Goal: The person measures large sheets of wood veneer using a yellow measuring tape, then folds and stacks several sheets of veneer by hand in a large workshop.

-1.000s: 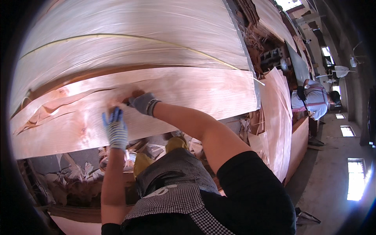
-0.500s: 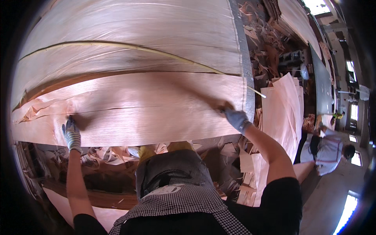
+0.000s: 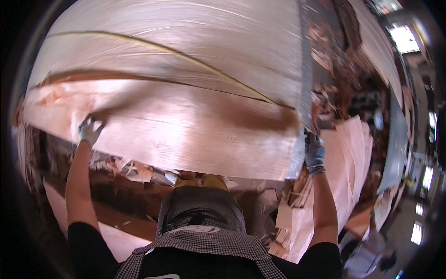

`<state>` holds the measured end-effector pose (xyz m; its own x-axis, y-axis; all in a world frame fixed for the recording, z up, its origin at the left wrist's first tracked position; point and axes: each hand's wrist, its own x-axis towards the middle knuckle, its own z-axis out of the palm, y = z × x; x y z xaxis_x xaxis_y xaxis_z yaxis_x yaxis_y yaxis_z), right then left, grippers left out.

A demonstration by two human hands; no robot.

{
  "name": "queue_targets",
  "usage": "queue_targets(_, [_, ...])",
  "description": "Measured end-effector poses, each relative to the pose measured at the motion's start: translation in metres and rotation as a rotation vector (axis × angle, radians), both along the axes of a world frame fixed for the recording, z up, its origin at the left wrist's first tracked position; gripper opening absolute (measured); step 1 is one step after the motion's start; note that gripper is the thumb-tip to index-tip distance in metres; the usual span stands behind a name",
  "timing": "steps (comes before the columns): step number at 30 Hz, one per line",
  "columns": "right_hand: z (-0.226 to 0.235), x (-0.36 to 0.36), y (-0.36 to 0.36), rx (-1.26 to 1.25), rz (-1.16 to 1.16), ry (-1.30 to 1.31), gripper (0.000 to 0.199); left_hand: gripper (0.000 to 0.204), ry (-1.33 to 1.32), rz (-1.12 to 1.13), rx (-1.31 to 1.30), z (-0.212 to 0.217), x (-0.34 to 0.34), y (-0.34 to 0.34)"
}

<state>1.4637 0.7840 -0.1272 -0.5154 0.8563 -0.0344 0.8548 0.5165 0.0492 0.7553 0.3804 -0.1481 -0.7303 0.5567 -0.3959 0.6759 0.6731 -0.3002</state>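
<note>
A long pinkish wood veneer sheet (image 3: 195,132) lies across a broad, pale stacked surface in front of me, its left end torn and wrinkled. My left hand (image 3: 89,131), in a striped glove, rests on the sheet's left part, thumb and fingers apart. Beyond the sheet, a long thin yellow stick (image 3: 195,61) slants across the pale surface down to the right. At its right end my gloved right hand (image 3: 315,149) is closed around the tip, just past the sheet's right edge. The stick's very end is hidden in the fingers.
A grey edge strip (image 3: 306,60) borders the pale surface on the right. Loose veneer sheets (image 3: 346,153) are piled beyond it. Torn veneer scraps (image 3: 132,169) lie below the near edge. Another person (image 3: 367,253) is at the lower right, blurred.
My right hand has moved right, off the veneer sheet, to the stick's end. My left hand remains on the sheet, fingers more spread. The view has shifted and turned a little.
</note>
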Motion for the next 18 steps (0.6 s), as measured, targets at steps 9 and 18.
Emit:
queue_targets(9, [0.030,-0.116,0.051,-0.276,0.148,0.113,0.024,0.070,-0.016,0.171,0.112,0.001,0.009,-0.006])
queue_targets(18, [0.223,-0.228,-0.058,-0.891,-0.243,1.503,0.021,0.074,0.045,0.119,0.161,-0.005,0.004,-0.023])
